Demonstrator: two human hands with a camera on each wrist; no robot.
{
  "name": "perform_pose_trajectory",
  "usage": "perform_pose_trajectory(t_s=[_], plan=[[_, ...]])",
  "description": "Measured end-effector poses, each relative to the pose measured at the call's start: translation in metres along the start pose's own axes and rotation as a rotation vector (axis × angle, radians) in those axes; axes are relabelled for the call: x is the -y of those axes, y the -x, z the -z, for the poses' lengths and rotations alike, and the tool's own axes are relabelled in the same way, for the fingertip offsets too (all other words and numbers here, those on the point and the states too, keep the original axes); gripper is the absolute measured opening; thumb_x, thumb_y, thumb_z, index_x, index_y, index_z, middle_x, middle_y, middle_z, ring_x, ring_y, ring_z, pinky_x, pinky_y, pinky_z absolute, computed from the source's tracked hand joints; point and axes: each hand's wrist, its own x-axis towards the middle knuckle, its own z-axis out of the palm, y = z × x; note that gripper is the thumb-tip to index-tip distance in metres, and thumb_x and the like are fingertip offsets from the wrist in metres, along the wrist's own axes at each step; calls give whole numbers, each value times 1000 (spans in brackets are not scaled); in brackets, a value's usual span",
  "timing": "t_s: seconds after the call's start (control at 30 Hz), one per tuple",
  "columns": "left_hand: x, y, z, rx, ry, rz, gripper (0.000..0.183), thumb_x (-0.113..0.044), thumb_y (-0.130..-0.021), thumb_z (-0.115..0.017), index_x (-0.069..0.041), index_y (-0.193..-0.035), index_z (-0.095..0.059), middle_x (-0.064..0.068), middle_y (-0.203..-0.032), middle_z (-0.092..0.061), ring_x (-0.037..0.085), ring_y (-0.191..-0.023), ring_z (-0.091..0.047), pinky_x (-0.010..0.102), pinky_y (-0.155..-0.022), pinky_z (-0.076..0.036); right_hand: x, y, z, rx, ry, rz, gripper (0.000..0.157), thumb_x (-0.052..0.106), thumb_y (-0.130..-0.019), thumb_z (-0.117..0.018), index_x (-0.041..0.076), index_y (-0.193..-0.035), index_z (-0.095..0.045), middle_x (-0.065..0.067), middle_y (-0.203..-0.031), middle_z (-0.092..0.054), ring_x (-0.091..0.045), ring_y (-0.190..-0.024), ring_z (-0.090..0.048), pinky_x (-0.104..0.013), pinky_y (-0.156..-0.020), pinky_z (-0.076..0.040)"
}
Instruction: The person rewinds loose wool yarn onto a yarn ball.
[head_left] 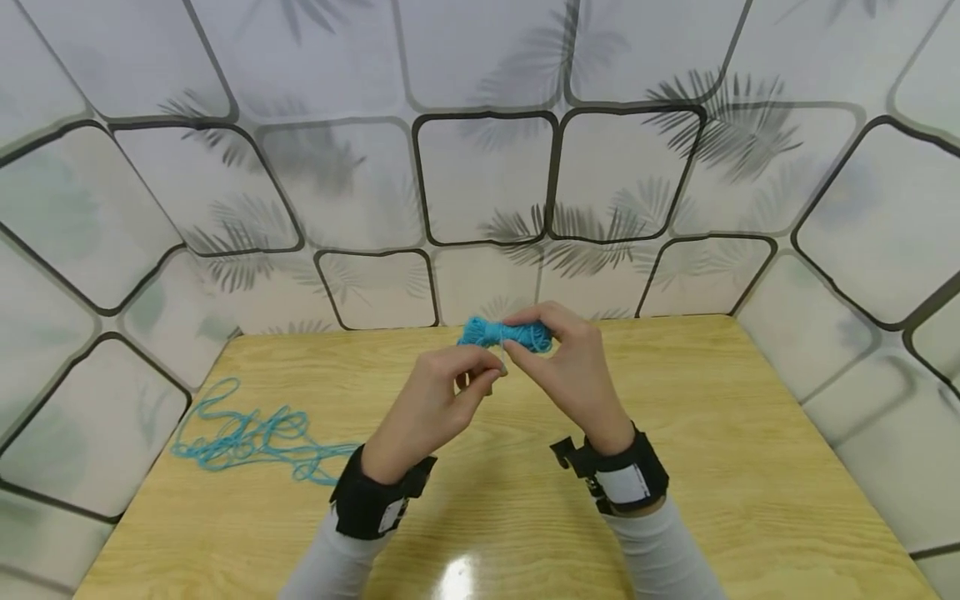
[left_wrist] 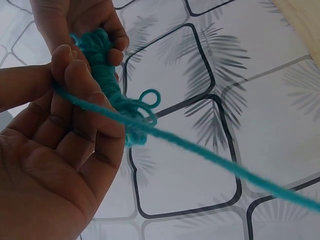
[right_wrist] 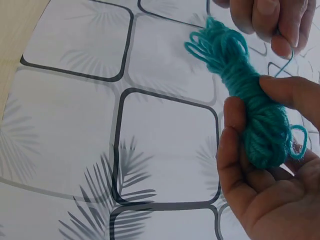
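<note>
Gripping a bundle of blue yarn (head_left: pixel 491 333) between thumb and fingers, the right hand (head_left: pixel 576 358) holds it up at the far side of the wooden table (head_left: pixel 720 417), near the middle. Just nearer and to the left, the left hand (head_left: pixel 438 392) pinches a strand (left_wrist: pixel 195 148) between thumb and fingertips. Strands wrap the bundle's waist (loops stick out at its ends). Loose yarn (head_left: pixel 247 442) lies tangled on the table's left side, well apart from the bundle.
</note>
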Motion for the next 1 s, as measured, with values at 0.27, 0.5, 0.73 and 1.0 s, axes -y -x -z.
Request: perform_pose_trajectory(t_s=[0.27, 0.5, 0.73, 1.0], plan=[[2, -3, -4, -37, 35, -17, 10, 1, -92, -66, -7, -92, -72, 2, -71, -67, 8, -63, -58, 31, -52, -53, 24, -3, 4, -30, -45, -55, 21, -2, -83, -75, -4, -104, -71, -18, -95, -73, -21, -78, -69, -32, -67, -55], [2, -2, -7, -35, 47, -7, 10, -1, -93, -65, -8, -92, -72, 2, -73, -68, 7, -64, -58, 32, -53, -52, 37, -3, 9, -18, -95, -88, 25, -5, -84, -73, -8, -108, -69, -22, -104, -73, -25, -89, -72, -20, -77, -56], [3, -1, -5, -22, 74, 40, 13, -2, -94, -65, -10, -92, -74, 3, -73, -70, 8, -64, -58, 33, -53, -52, 11, 1, 6, -23, -276, -80, 28, 1, -85, -74, 0, -113, -71, -17, -108, -72, -16, -90, -71, -15, -77, -55], [7, -3, 1, -13, 175, 119, 10, 4, -90, -66, 0, -96, -74, 12, -78, -74, 16, -66, -65, 38, -58, -57, 15, 0, 12, 60, -424, -66, 27, -6, -84, -72, -1, -110, -73, -12, -102, -74, -19, -82, -68, -21, -67, -54]])
